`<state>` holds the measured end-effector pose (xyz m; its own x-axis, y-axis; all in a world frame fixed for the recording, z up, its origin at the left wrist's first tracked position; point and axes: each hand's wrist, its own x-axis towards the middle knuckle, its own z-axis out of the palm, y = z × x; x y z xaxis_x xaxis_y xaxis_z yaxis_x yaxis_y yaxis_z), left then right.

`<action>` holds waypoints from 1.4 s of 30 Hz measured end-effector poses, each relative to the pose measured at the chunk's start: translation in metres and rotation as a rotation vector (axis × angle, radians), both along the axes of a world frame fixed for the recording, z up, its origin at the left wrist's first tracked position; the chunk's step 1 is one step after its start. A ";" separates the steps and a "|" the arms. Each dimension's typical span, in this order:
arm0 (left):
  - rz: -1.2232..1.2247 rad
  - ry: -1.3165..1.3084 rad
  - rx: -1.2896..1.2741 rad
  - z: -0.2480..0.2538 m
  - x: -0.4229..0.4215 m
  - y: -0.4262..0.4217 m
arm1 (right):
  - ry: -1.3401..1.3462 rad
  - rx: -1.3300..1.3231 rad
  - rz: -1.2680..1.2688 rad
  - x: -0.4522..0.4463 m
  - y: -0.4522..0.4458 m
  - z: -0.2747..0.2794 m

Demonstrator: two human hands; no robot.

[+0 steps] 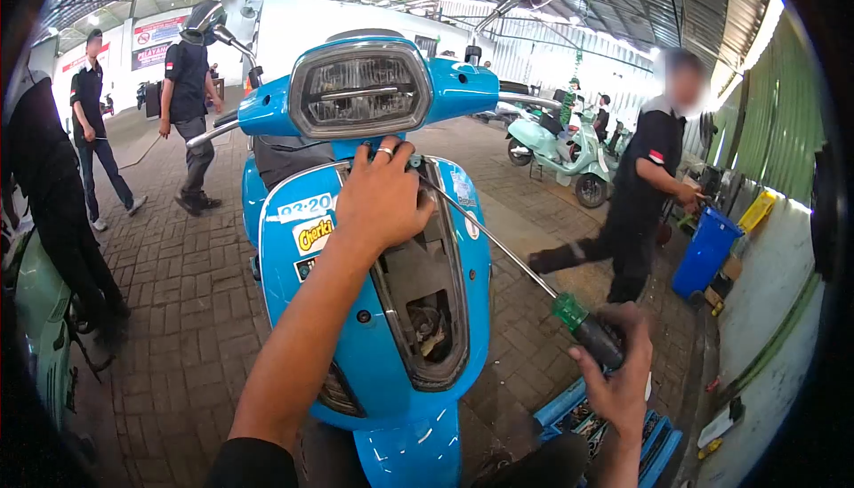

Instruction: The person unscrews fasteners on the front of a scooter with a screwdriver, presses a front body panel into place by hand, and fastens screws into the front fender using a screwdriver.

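Here's the brick-paved workshop floor, and the left hand presses its fingers atop the blue scooter's front panel. Over right, the right hand's fingers grasp the long screwdriver, tip near that left hand.

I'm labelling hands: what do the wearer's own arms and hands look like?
The left hand wears a silver-coloured ring; a dark sleeve ends near that elbow. The right hand shows no ring or glove, its sleeve out of view.
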<state>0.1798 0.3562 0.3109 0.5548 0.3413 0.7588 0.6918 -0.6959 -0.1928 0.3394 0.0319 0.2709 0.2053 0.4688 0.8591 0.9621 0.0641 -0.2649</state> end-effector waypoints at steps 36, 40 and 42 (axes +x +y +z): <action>-0.058 -0.097 -0.101 0.011 -0.001 -0.018 | -0.706 -0.209 -0.232 0.019 0.012 0.047; -0.068 -0.094 -0.058 0.009 0.001 -0.013 | -0.709 -0.272 -0.244 0.013 0.013 0.049; -0.073 -0.102 -0.058 0.007 0.000 -0.012 | -0.988 -0.214 -0.335 0.014 0.013 0.045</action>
<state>0.1794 0.3437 0.3184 0.5012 0.3477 0.7924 0.6525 -0.7533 -0.0822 0.3536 0.0450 0.3159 -0.3914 0.6788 0.6213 0.7160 -0.1995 0.6690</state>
